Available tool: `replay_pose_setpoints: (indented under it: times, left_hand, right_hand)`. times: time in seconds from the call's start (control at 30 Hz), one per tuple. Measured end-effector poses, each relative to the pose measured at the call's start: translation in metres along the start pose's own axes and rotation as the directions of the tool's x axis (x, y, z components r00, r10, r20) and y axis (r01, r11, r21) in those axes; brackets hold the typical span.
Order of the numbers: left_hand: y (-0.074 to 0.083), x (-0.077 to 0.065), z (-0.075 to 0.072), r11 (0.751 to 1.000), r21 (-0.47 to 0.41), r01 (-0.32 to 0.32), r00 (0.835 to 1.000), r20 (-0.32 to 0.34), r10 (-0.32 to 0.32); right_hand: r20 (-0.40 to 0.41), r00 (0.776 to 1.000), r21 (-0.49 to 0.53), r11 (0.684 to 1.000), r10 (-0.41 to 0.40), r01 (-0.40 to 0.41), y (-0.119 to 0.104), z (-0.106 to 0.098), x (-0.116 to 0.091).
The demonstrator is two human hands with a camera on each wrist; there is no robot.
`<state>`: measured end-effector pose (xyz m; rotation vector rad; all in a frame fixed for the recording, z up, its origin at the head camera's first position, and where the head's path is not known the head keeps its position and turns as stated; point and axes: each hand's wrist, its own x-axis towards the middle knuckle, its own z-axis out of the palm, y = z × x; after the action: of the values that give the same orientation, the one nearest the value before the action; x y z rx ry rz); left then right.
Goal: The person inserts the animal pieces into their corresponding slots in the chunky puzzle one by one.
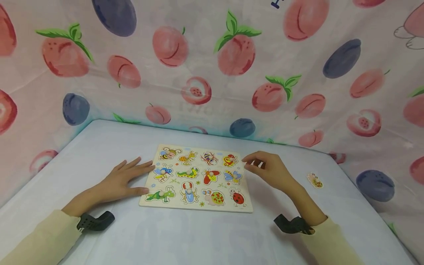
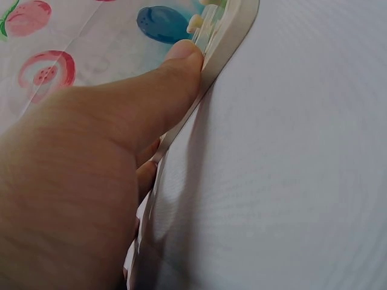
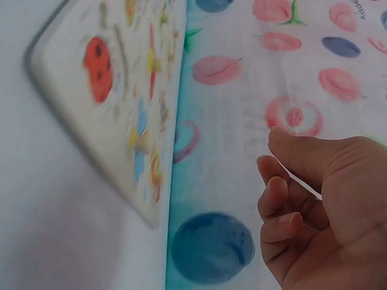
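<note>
A wooden peg puzzle board (image 1: 202,183) with colourful insect pictures lies flat on the table. Small round knobs stand on most of its pieces; none shows on the snail picture (image 1: 216,198) or the ladybug (image 1: 237,197). My left hand (image 1: 124,182) spreads its straight fingers at the board's left edge. In the left wrist view its thumb (image 2: 183,54) touches that edge. Just off the upper right corner is my right hand (image 1: 269,170), fingers loosely bent and holding nothing, as the right wrist view also shows. A loose snail puzzle piece (image 1: 315,181) lies to its right.
A white cloth covers the table (image 1: 185,239). Behind it and along the sides hangs a curtain (image 1: 212,48) printed with peaches and plums. Black wrist mounts sit on the left wrist (image 1: 96,221) and the right wrist (image 1: 291,224).
</note>
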<state>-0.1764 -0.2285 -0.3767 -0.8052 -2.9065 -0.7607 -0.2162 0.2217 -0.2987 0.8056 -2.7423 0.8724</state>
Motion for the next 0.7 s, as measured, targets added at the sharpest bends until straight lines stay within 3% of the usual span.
replay_pose_setpoints:
  times: [0.17, 0.4, 0.7]
  left_hand:
    - [0.001, 0.000, -0.002, 1.000, 0.002, 0.011, 1.000, 0.011, -0.011]
    - [0.001, 0.001, -0.003, 1.000, -0.002, 0.017, 1.000, 0.013, -0.017]
    - [0.000, 0.000, -0.002, 1.000, -0.003, 0.016, 1.000, 0.026, -0.016]
  right_hand:
    - [-0.033, 0.998, -0.028, 0.998, 0.052, -0.053, 0.022, -0.008, -0.010]
    - [-0.069, 0.986, 0.018, 0.988, 0.153, -0.152, 0.049, -0.017, -0.019]
    - [-0.116, 0.978, -0.043, 0.983, 0.171, -0.177, 0.080, -0.035, -0.036]
